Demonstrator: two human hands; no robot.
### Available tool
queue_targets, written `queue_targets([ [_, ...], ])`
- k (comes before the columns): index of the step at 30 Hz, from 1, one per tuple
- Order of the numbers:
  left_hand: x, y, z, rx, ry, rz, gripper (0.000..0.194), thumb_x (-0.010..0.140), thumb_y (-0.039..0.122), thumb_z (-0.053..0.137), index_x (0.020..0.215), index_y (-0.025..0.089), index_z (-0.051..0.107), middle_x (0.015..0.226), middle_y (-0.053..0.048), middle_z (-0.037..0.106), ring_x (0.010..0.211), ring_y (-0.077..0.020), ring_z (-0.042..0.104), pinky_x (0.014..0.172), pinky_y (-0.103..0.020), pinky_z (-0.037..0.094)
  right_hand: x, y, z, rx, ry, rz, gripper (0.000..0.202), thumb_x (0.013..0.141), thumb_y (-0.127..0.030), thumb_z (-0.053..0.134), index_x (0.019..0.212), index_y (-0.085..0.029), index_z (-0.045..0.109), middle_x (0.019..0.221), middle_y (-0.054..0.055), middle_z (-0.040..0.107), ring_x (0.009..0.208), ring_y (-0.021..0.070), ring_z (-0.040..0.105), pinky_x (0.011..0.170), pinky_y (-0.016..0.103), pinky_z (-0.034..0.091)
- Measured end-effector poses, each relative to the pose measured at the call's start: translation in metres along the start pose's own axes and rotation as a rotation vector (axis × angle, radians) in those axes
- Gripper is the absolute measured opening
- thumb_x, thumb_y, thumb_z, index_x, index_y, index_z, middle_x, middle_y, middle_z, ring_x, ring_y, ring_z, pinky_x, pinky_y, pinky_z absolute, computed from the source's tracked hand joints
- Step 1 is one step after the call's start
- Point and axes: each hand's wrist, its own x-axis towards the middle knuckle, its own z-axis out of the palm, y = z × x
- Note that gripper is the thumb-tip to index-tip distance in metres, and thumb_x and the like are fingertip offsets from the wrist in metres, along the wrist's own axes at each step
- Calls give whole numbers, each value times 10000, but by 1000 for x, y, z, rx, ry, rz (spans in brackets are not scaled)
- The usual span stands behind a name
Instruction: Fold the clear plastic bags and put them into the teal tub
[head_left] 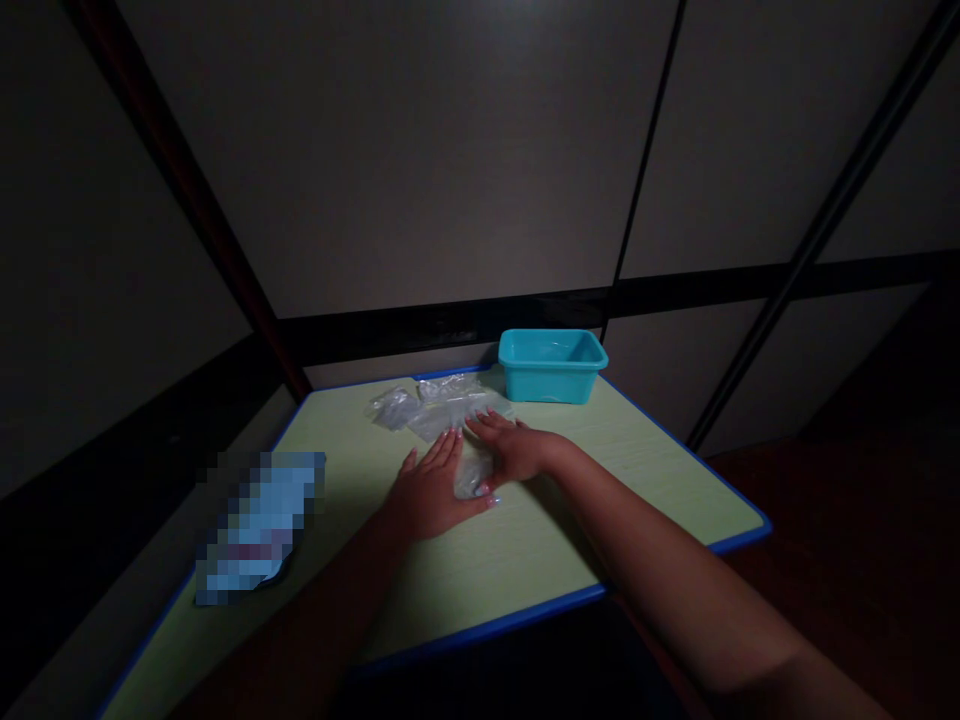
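Observation:
My left hand lies with fingers spread on a clear plastic bag at the middle of the table. From the other side, my right hand rests against the same plastic, its fingers stretched out flat. Just beyond my fingertips is a flat stretch of clear plastic; whether it is part of the same bag I cannot tell. A crumpled clear bag sits to its left. Behind it lies another piece of crinkled clear plastic. My palms hide part of the plastic.
A turquoise plastic bin stands at the back right of the pale table, which has a blue edge. On the left lies a blurred-out light blue item. Panelled cabinet doors rise right behind the table.

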Motion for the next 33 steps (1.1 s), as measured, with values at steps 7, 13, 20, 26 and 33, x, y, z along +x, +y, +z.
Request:
queue_targets([
  [7, 0, 1, -3, 5, -19, -1, 966, 719, 743, 352, 1435, 141, 111, 1492, -116, 93, 1367, -284, 85, 1056, -497, 159, 0, 3, -6, -40, -70, 32, 1076, 648, -377, 703, 1441, -176, 4, 1491, 141, -47, 1364, 278, -52, 1071, 491, 121],
  [13, 1, 0, -2, 20, -26, 7, 980, 715, 749, 348, 1435, 133, 97, 1490, -123, 87, 1367, -284, 84, 1052, -514, 159, -2, -1, -5, 16, -28, 9, 996, 712, -512, 606, 1444, -164, 27, 1491, 148, -39, 1361, 284, -56, 1076, 490, 104],
  [20, 2, 2, -3, 19, -38, -12, 989, 712, 743, 362, 1435, 121, 102, 1489, -129, 70, 1366, -285, 87, 1059, -505, 150, 6, -7, 5, -29, -36, 75, 1014, 695, -647, 515, 1438, -223, -30, 1487, 123, -113, 1350, 293, -136, 1003, 626, 2],
  [26, 2, 2, -4, 6, -45, -20, 998, 702, 746, 373, 1436, 125, 105, 1490, -126, 69, 1366, -289, 76, 1058, -506, 152, 9, -1, 5, -27, -58, 135, 1006, 707, -651, 492, 1433, -232, -64, 1484, 109, -144, 1350, 290, -142, 986, 646, 6],
  [33, 2, 0, -3, -2, -32, -18, 1009, 697, 746, 379, 1432, 110, 106, 1487, -145, 62, 1368, -287, 74, 1052, -508, 157, 14, 16, 5, -24, -33, 208, 927, 782, -616, 403, 1427, -186, -106, 1489, 111, -121, 1361, 258, -108, 1013, 614, 64],
])
